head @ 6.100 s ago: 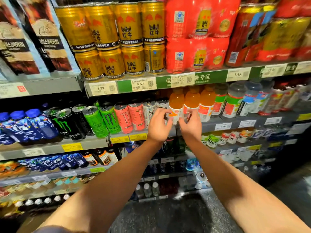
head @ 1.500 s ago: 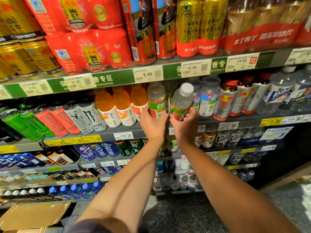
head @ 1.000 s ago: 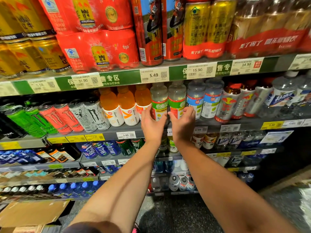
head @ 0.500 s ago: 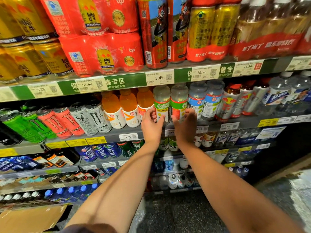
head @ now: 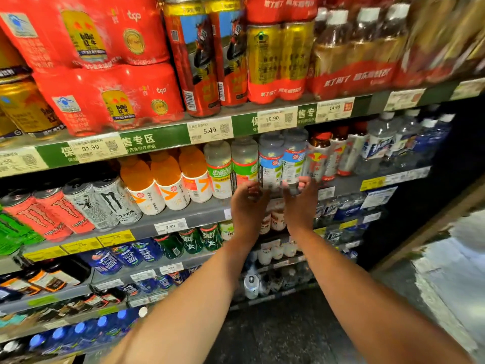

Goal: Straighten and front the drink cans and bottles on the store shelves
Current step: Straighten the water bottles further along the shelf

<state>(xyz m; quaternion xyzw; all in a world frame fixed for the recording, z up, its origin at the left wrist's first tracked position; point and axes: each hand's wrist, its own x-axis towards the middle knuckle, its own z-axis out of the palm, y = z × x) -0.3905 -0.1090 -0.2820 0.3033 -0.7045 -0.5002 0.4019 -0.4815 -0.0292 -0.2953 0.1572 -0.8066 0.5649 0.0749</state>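
On the second shelf, two clear bottles with blue labels stand side by side. My left hand [head: 248, 203] curls around the base of the left blue-label bottle [head: 270, 161]. My right hand [head: 299, 200] curls around the base of the right blue-label bottle [head: 294, 158]. Both bottles are upright. Left of them stand two green-label bottles [head: 219, 169] and a row of orange drink bottles [head: 168, 179]. The hands are blurred, so the exact finger contact is hard to see.
Monster cans [head: 110, 203] line the same shelf at the left. Red-capped bottles [head: 319, 156] and clear water bottles [head: 380, 143] stand at the right. Red multipacks [head: 110, 98] and tall cans [head: 194, 61] fill the shelf above. Lower shelves hold more bottles. The floor [head: 288, 332] is dark.
Both hands have shifted right, from the green-label bottles to the two blue-label bottles. The view has moved closer and to the right.
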